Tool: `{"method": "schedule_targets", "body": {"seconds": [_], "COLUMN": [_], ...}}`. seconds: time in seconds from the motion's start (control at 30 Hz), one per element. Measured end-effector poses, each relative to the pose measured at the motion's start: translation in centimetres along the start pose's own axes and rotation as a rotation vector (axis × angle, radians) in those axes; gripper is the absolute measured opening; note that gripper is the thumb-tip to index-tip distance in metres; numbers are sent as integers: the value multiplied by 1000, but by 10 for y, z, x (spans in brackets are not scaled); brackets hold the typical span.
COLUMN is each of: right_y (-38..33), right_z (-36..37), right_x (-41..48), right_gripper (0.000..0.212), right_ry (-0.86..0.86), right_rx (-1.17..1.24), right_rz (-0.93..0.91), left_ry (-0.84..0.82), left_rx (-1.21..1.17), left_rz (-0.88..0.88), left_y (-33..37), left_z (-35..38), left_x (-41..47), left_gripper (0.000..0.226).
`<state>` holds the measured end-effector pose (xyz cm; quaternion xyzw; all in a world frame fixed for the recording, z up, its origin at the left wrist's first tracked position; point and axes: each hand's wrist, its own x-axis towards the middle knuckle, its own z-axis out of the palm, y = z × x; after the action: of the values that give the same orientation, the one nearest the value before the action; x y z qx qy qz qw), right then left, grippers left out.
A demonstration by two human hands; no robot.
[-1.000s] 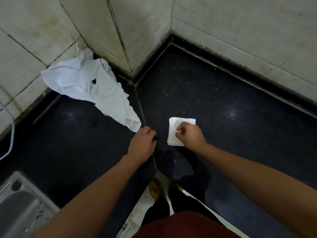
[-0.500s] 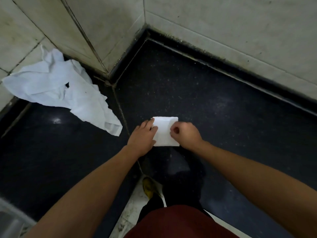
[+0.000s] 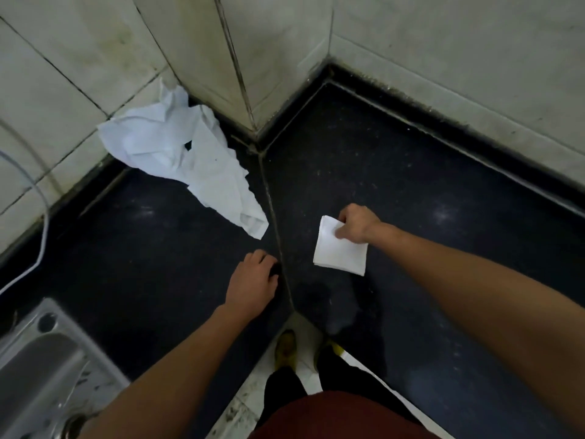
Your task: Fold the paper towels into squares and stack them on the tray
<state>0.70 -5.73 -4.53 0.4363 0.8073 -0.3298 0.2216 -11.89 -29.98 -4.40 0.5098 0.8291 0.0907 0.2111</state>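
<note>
My right hand pinches the upper corner of a small folded white paper towel square, lifted a little above the dark counter. My left hand hovers low over the counter to the left of the seam, fingers loosely curled and holding nothing. A pile of crumpled, unfolded white paper towels lies at the back left against the tiled wall. No tray is in view.
A steel sink sits at the lower left. A thin white cable runs down the left wall. Tiled walls close off the counter's far side in a corner. My feet show below on the floor.
My left hand has let go of the folded square and drawn back to the left. My right hand has lifted the square off the counter, moving it right.
</note>
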Motion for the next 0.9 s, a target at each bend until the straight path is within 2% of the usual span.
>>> {"method": "schedule_targets", "body": {"seconds": [0.07, 0.23, 0.4, 0.67, 0.77, 0.9], "right_y": [1, 7, 33, 122, 157, 205], "right_z": [-1, -2, 0, 18, 37, 70], "right_x": [-14, -70, -152, -293, -347, -433], "right_gripper": [20, 29, 22, 29, 30, 29], "right_ry": [14, 108, 396, 659, 711, 864], "right_rx": [63, 213, 238, 23, 41, 68], "right_rz": [-7, 3, 57, 327, 435, 578], "left_ry": [-8, -42, -84, -167, -181, -192], "left_rx": [-24, -39, 33, 147, 204, 227], "left_rz": [24, 148, 342, 708, 823, 1010], "left_y": [-4, 1, 40, 164, 217, 297], "left_z": [-5, -20, -34, -34, -25, 1], "left_x": [-1, 13, 38, 23, 1, -47], "left_gripper": [25, 25, 30, 29, 27, 27]}}
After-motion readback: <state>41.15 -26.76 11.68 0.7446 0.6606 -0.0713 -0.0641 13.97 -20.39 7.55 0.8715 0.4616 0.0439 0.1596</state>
